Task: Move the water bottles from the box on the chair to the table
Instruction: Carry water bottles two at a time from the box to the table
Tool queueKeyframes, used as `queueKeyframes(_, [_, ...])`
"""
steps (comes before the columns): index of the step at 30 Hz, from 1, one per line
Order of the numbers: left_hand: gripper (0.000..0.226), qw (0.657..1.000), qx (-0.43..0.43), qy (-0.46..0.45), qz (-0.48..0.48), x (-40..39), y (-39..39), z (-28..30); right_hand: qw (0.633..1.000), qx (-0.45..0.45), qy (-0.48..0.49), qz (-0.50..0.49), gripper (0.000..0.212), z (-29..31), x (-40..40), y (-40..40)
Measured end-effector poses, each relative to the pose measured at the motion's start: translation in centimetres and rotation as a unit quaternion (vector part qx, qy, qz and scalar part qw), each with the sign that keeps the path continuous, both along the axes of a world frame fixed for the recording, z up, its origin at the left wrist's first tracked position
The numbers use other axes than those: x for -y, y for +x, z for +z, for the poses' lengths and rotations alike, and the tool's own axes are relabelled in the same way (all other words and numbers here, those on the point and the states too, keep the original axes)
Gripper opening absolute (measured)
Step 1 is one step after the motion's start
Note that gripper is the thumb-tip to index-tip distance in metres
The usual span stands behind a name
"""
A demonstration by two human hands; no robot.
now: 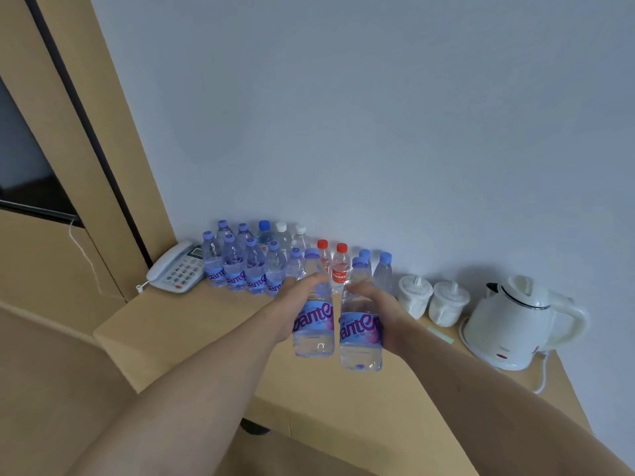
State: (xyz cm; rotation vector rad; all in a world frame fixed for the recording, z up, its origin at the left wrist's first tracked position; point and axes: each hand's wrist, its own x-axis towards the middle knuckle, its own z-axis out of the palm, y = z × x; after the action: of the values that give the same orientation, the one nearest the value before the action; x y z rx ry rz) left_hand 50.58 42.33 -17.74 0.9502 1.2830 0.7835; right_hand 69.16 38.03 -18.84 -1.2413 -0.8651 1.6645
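My left hand (295,300) is curled round one water bottle (314,324), thumb across its shoulder, and my right hand (381,310) grips a second bottle (360,338) the same way. Both bottles are upright, nearly touching side by side, and held above the tan table (213,324), their bases clear of its surface. Each is capped in lilac, banded with a blue and purple label, and holds clear water.

From the left, I see a white desk phone (178,267) at the table's far corner. Beside it, against the wall, stands a tight cluster of bottles (247,266), most with lilac caps, one with a blue cap and two with white. Just beyond my knuckles stand two red-capped bottles (340,266) and a couple more lilac-capped ones (383,269). Further right sit two white lidded cups (431,300), then a white electric kettle (512,321) on its base.

The held pair hangs just in front of the standing row, near the red-capped bottles.
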Motion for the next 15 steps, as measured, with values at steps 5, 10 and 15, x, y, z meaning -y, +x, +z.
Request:
queueKeyframes(5, [0.086, 0.996, -0.028, 0.0, -0.084, -7.8, -0.4, -0.3, 0.998, 0.024, 0.004, -0.062, 0.043, -0.6, -6.0, -0.7])
queueKeyframes(10, [0.079, 0.982, -0.097, 0.024, -0.162, -14.3, -0.3, -0.3, 0.988, 0.061, -0.003, -0.142, 0.024, -1.7, -11.0, -1.2])
queueKeyframes(15, [0.058, 0.958, -0.126, 0.04, -0.253, -18.1, 0.0, -1.4, 0.977, 0.043, 0.001, -0.21, 0.049, -3.1, -13.8, -2.1])
